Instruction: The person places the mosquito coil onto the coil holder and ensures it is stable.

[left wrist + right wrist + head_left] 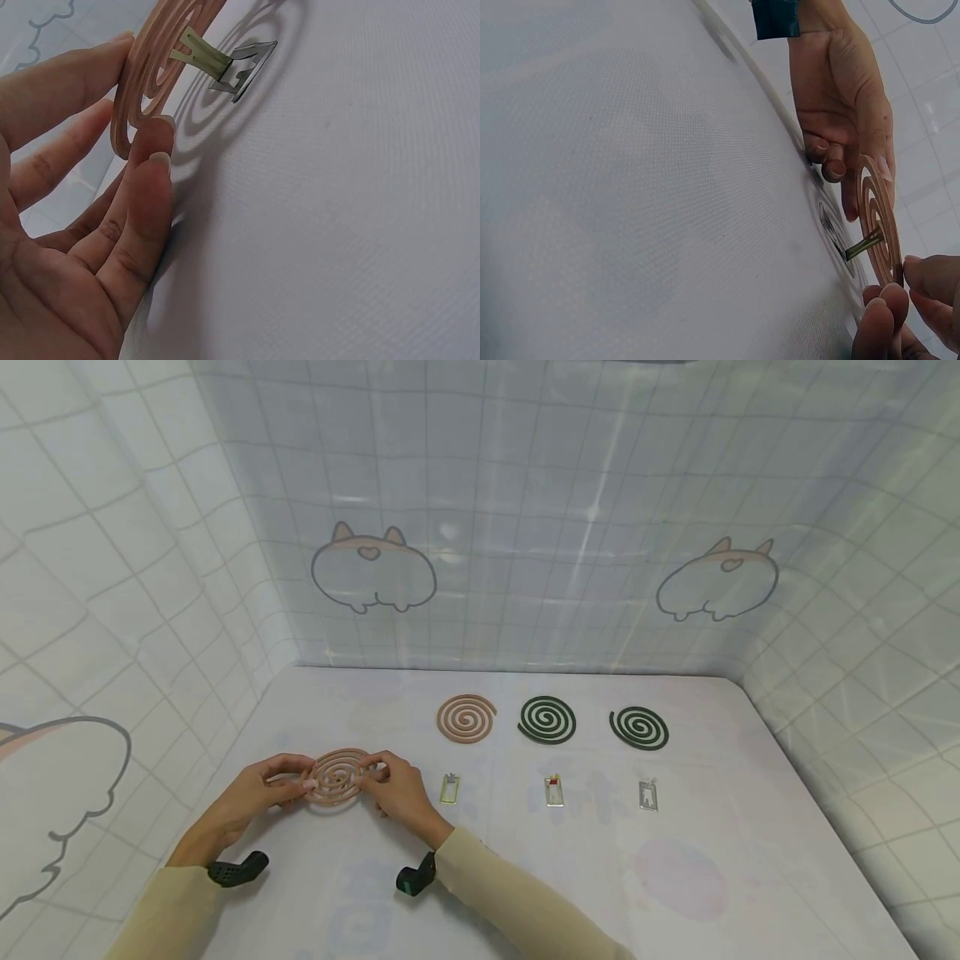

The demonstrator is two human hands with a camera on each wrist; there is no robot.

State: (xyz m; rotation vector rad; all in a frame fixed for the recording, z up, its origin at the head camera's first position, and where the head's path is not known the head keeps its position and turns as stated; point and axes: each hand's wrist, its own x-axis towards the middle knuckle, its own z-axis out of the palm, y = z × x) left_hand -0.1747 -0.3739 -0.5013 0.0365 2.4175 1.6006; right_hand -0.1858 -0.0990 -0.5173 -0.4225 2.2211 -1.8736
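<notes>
Both hands hold a brown mosquito coil by its opposite edges, slightly above the white table. My left hand point(251, 797) pinches its left rim between thumb and fingers. On the other side my right hand point(401, 791) pinches the right rim. In the left wrist view, the coil point(144, 79) is seen nearly edge-on. Beneath it a small metal coil stand point(244, 69) rests on the table, its forked upright reaching to the coil's middle. The right wrist view also has that upright point(865, 244) meeting the coil point(868, 195); whether it is fully lodged there I cannot tell.
Another brown coil point(467, 719) and two dark green coils, one central point(547, 720) and one farther right point(639, 728), lie flat along the back of the table point(570, 877). Nearer lie three flat metal stands point(449, 788). Tiled-pattern walls enclose the table's back and sides.
</notes>
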